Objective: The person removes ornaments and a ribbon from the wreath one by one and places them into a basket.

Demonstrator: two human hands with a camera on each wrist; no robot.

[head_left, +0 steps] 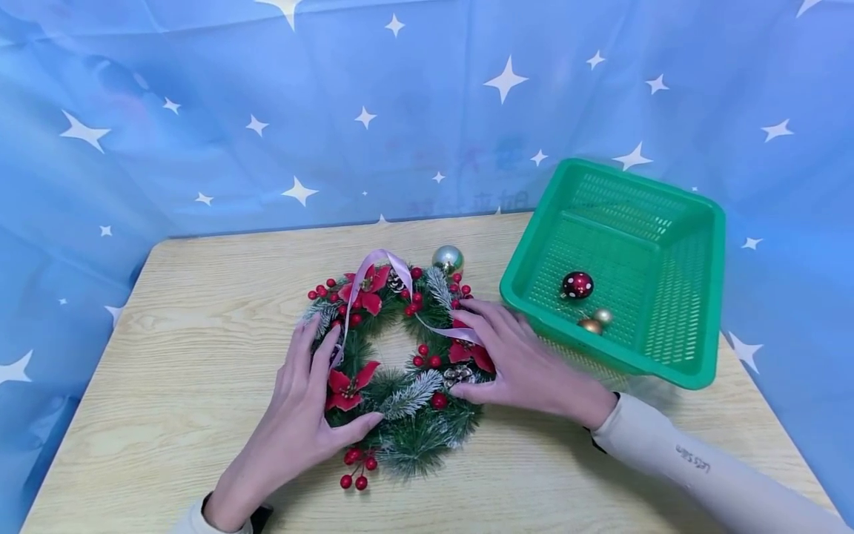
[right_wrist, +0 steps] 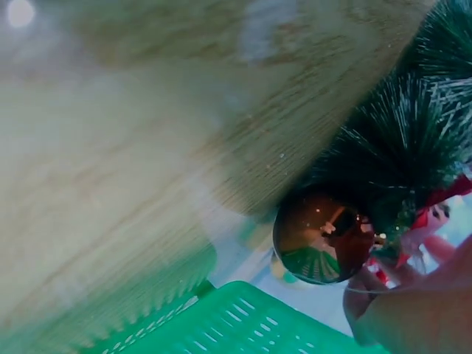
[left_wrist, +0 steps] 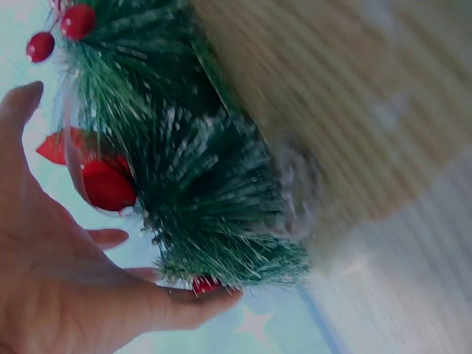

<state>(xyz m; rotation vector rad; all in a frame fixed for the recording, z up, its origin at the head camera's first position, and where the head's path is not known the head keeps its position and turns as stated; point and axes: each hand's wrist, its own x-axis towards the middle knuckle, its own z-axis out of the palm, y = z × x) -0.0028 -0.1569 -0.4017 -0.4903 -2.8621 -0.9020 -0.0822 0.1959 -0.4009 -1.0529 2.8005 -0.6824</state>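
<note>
A Christmas wreath (head_left: pixel 427 430) of frosted green needles, red flowers, berries and pine cones lies on the table. A pale purple ribbon (head_left: pixel 400 267) loops over its far side and trails across the right. My left hand (head_left: pixel 300 408) rests on the wreath's left side with fingers spread, its thumb reaching over the near needles. My right hand (head_left: pixel 514 356) spans the right side, fingertips by a red flower and thumb beside a pine cone. In the right wrist view a shiny coppery bauble (right_wrist: pixel 323 234) shows at the wreath's edge, close to that hand.
A green plastic basket (head_left: pixel 710 297) stands on the right, close to my right forearm. Inside lie a dark red dotted bauble (head_left: pixel 577 285), a copper bauble (head_left: pixel 590 325) and a small pale bauble (head_left: pixel 603 316). A silvery bauble (head_left: pixel 448 259) sits beyond the wreath. Behind hangs a blue star-patterned cloth (head_left: pixel 434 111).
</note>
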